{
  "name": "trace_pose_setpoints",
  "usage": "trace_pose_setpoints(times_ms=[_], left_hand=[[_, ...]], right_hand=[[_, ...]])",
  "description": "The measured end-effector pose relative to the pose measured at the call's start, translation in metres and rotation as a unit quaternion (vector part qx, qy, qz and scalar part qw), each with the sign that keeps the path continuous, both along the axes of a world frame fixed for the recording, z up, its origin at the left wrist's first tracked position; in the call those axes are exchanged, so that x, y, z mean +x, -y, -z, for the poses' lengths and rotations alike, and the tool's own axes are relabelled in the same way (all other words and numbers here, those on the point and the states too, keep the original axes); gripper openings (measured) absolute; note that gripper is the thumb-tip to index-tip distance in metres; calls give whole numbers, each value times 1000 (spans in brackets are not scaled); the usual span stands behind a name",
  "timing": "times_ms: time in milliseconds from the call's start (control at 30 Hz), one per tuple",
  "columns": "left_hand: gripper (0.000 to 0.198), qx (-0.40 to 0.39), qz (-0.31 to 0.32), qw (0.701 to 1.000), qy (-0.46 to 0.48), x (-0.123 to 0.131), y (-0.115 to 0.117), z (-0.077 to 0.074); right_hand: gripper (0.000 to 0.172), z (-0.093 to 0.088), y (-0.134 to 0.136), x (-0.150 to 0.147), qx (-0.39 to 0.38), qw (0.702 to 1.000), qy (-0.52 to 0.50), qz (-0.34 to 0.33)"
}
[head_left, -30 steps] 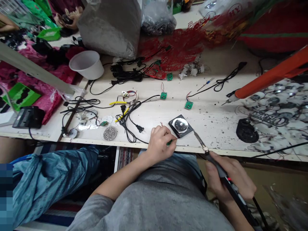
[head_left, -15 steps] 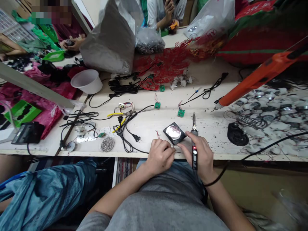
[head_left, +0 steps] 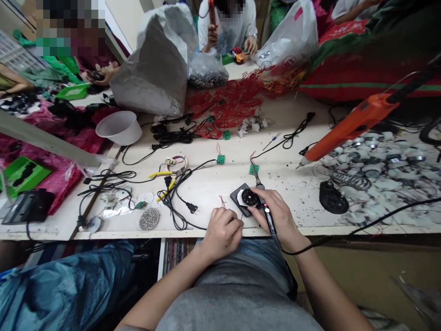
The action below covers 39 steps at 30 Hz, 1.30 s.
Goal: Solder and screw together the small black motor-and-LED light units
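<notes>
The black pad (head_left: 241,196) is now showing a dark disc (head_left: 250,197), not a shiny one. Your right hand (head_left: 277,216), fingers (head_left: 264,194) touching the pad, is gripping the soldering iron (head_left: 268,220); your left hand (head_left: 222,232) is clenching just beside it.

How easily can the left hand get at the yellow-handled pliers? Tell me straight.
Probably yes. The yellow-handled pliers lie uncovered on the table, left of the left hand, with only a loose black cord between. But the hand's fingers look closed on something small, so it is not free.
</notes>
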State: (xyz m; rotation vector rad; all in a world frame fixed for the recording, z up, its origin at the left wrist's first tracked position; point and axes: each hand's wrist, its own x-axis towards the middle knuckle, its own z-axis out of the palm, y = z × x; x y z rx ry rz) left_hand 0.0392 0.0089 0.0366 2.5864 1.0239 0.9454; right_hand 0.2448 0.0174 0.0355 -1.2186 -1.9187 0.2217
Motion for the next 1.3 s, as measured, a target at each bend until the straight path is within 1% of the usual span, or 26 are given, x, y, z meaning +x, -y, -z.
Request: trace_pose_setpoints(times_ms=[167,333,400,533,567,633,733,767,800,867,900,967,1067,1167,1233,1300], left_hand=[[11,-8,26,999,-24,-6,-4,-4],[12,-12,33,999,-41,-9,-4,-8],[11,-26,37,998,-38,-8,-3,-10],[21,-48,51,998,-2,-6,-3,-18],[20,-51,51,997,10,-6,-4,-20],[15,-55,39,997,36,-5,-9,-23],[6,-54,-8,995,81,-6,-19,-23],[6,-54,-30,994,93,-6,-23,-22],[11,-59,-51,992,100,-7,-27,-20],[29,-82,-79,989,94,-10,-36,-17],[40,-97,-82,988,84,-10,-40,-15],[58,-129,-62,988,57,-11,-48,-13],[68,-159,-14,987,28,-9,-58,-13],[73,-180,21,983,14,-5,-66,-14],[76,-200,47,979,3,-2,-73,-15],[78,-224,75,972,-3,0,-79,-16]], right_hand=[[45,0,0,2,-1,1000,-1,-13],[44,-2,-1,3,-1,1000,0,-17],[44,-2,-1,2,-1,1000,1,-17],[44,-3,0,2,-4,1000,-1,-19],[44,-3,1,2,-4,1000,-2,-19],[44,-3,2,1,-2,1000,-4,-17],[42,-6,7,3,9,1000,-9,1],[41,-7,9,4,14,1000,-13,13],[39,-9,12,6,17,999,-17,26],[35,-13,21,12,20,998,-22,52],[33,-16,26,16,18,997,-25,65],[32,-22,40,24,0,994,-37,98],[29,-32,63,38,-8,981,-92,170],[24,-44,81,52,8,946,-153,286],[25,-53,86,62,22,909,-179,376],[29,-61,86,72,44,874,-203,440]])
